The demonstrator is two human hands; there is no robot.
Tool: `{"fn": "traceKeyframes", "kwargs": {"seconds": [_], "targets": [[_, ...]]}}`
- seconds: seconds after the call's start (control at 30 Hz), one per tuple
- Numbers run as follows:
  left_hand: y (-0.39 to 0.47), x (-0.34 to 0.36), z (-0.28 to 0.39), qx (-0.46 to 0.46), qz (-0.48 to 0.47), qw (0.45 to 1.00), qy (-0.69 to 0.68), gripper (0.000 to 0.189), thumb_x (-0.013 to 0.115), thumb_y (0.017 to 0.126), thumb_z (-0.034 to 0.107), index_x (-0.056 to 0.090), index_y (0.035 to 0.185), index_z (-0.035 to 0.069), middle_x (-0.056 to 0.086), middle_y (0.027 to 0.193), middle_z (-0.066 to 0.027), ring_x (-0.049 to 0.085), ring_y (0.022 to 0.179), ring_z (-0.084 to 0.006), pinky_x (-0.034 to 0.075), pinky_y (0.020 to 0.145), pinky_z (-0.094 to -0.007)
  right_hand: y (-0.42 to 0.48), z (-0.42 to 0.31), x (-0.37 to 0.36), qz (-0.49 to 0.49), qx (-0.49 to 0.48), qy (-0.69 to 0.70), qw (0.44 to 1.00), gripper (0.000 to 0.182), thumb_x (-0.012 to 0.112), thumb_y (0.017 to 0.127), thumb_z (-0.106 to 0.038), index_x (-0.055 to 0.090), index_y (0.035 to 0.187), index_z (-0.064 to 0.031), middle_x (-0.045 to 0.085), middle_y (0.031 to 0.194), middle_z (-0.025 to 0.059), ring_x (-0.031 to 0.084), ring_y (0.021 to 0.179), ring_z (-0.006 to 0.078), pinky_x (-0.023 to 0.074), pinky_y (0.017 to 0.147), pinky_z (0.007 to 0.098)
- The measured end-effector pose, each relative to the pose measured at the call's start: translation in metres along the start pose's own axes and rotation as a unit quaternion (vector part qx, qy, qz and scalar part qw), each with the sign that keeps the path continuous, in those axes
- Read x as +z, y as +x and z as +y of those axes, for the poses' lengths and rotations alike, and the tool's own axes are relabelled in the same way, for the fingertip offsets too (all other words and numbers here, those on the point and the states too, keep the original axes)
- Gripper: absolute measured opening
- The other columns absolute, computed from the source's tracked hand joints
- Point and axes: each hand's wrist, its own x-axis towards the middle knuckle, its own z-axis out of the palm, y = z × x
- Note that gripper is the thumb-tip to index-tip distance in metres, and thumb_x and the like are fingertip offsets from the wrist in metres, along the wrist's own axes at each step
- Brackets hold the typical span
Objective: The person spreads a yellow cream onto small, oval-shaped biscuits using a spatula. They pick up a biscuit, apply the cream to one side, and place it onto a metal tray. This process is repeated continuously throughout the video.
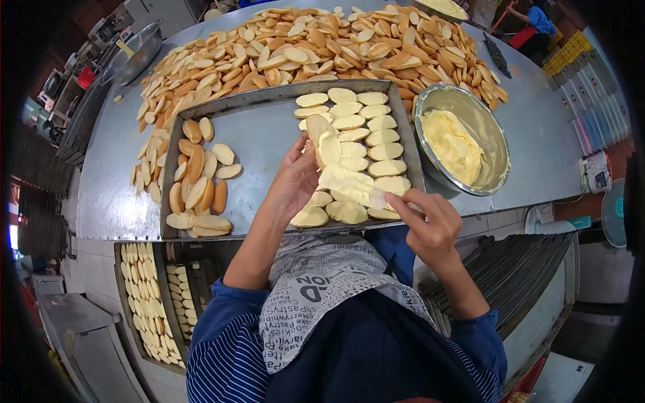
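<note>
My left hand (297, 171) grips a slice of bread (316, 126) by its side, above a metal baking tray (247, 118). In my right hand (428, 221) is a spatula (378, 197), its blade loaded with pale yellow cream (345, 181) that touches the slice. Rows of cream-coated bread slices (385, 151) fill the tray's right part. Plain bread halves (196, 184) lie loosely heaped at its left end. Right of the tray, a steel bowl (496, 131) tilts towards me with a mass of yellow cream (451, 146) inside.
A large pile of cut bread (322, 45) spreads across the far side of the metal table (544, 151). At the back left stands a steel basin (133, 58). Below the table's left edge are trays of coated slices (148, 302); dark stacked trays (509, 277) stand at right.
</note>
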Motion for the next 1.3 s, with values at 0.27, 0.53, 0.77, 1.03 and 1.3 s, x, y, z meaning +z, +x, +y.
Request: {"fn": "traceKeyframes", "kwargs": {"seconds": [0.27, 0.53, 0.77, 1.03, 1.3], "targets": [[-0.008, -0.004, -0.013, -0.113, -0.062, 0.987, -0.093, 0.05, 0.06, 0.09, 0.02, 0.041, 0.133, 0.005, 0.052, 0.128, -0.0131, 0.054, 0.115, -0.0288, 0.05, 0.096, -0.0403, -0.002, 0.028, 0.023, 0.078, -0.028, -0.092, 0.992, 0.049, 0.062, 0.062, 0.001, 0.072, 0.107, -0.014, 0.06, 0.093, -0.0022, 0.056, 0.075, 0.0162, 0.0423, 0.06, 0.0296], [-0.008, -0.011, -0.008, -0.123, -0.06, 0.986, -0.094, 0.048, 0.058, 0.092, 0.021, 0.041, 0.134, 0.006, 0.05, 0.13, -0.0146, 0.054, 0.115, -0.0314, 0.05, 0.095, -0.0413, 0.012, 0.031, 0.032, 0.098, -0.016, -0.07, 0.993, 0.053, 0.059, 0.06, 0.003, 0.071, 0.108, -0.0138, 0.06, 0.093, -0.0013, 0.057, 0.073, 0.0165, 0.042, 0.06, 0.0307], [-0.011, -0.009, -0.006, -0.113, -0.046, 0.99, -0.076, 0.051, 0.059, 0.092, 0.022, 0.039, 0.136, 0.006, 0.049, 0.132, -0.0135, 0.053, 0.117, -0.0302, 0.049, 0.096, -0.0404, 0.013, 0.037, 0.035, 0.101, 0.02, -0.058, 0.993, 0.054, 0.058, 0.058, 0.002, 0.071, 0.108, -0.0128, 0.061, 0.093, -0.001, 0.056, 0.069, 0.017, 0.0416, 0.058, 0.0299], [-0.01, -0.002, -0.004, -0.12, -0.085, 0.988, -0.055, 0.058, 0.055, 0.094, 0.017, 0.026, 0.143, 0.007, 0.047, 0.133, -0.0095, 0.053, 0.117, -0.02, 0.049, 0.097, -0.0344, 0.02, 0.029, 0.03, 0.064, 0.02, -0.097, 0.993, 0.055, 0.057, 0.057, 0.004, 0.071, 0.108, -0.0107, 0.061, 0.091, 0.0004, 0.055, 0.068, 0.0181, 0.0418, 0.057, 0.0316], [-0.01, -0.007, -0.003, -0.048, -0.07, 0.996, 0.016, 0.051, 0.055, 0.094, 0.015, 0.031, 0.138, 0.006, 0.052, 0.125, -0.0082, 0.056, 0.111, -0.0179, 0.05, 0.092, -0.0319, 0.018, 0.005, 0.022, 0.035, 0.054, 0.009, 0.998, 0.053, 0.056, 0.057, 0.006, 0.071, 0.106, -0.0102, 0.062, 0.092, 0.0025, 0.057, 0.069, 0.0208, 0.0453, 0.06, 0.0325]]}}
